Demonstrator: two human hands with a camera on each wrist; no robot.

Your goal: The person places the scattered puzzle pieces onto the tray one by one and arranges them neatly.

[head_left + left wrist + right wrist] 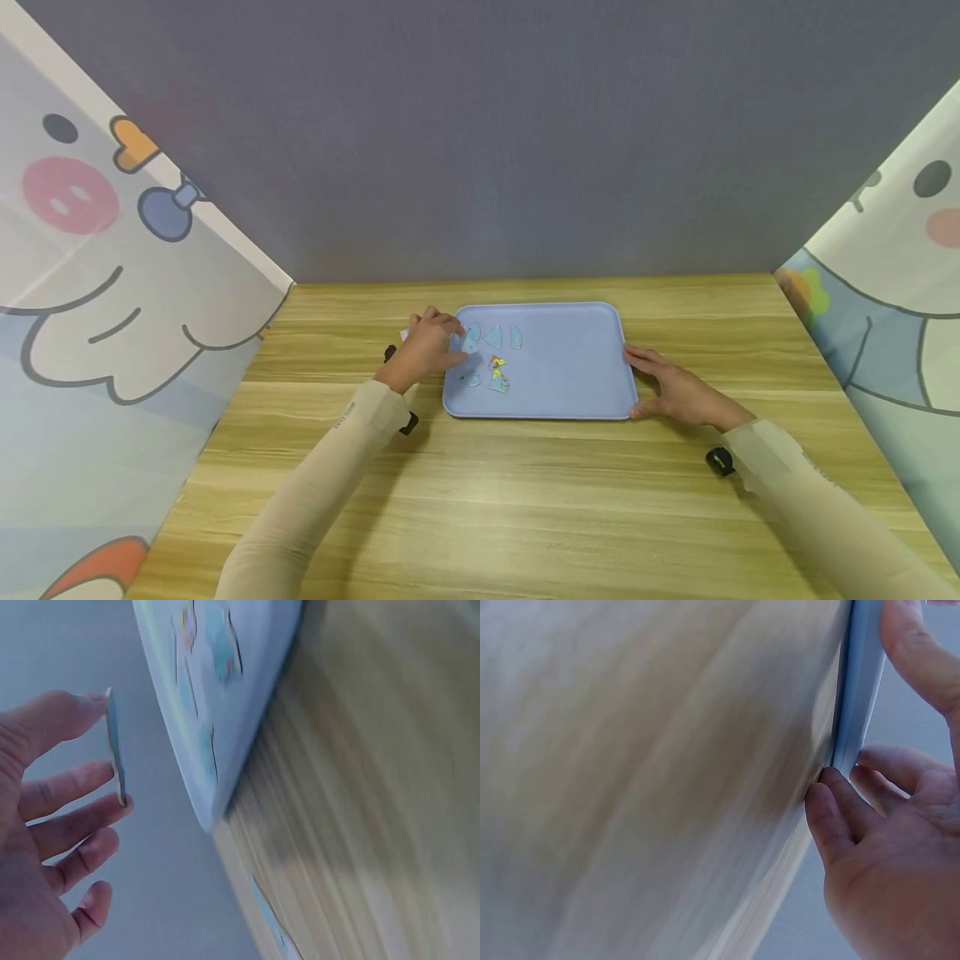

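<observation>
A thin, flat light-blue puzzle piece (115, 750) is pinched between the thumb and fingers of my left hand (429, 348), over the left end of a pale blue tray (573, 358). Several similar pieces lie in the tray's left part, among them a triangular piece (493, 337), a four-sided piece (516, 337) and a yellow-marked piece (499, 382). At the tray's right edge, my right hand (678, 393) rests its fingertips along the rim, the thumb near the front corner. In the right wrist view the fingers (844, 806) touch the tray's side.
The tray lies on a wood-grain table (540, 500). Another flat piece (274, 922) sits on the table beyond the tray's left end, mostly behind my left hand in the head view. A grey panel (525, 150) stands at the back, with cartoon-printed sheets (97, 317) at both sides.
</observation>
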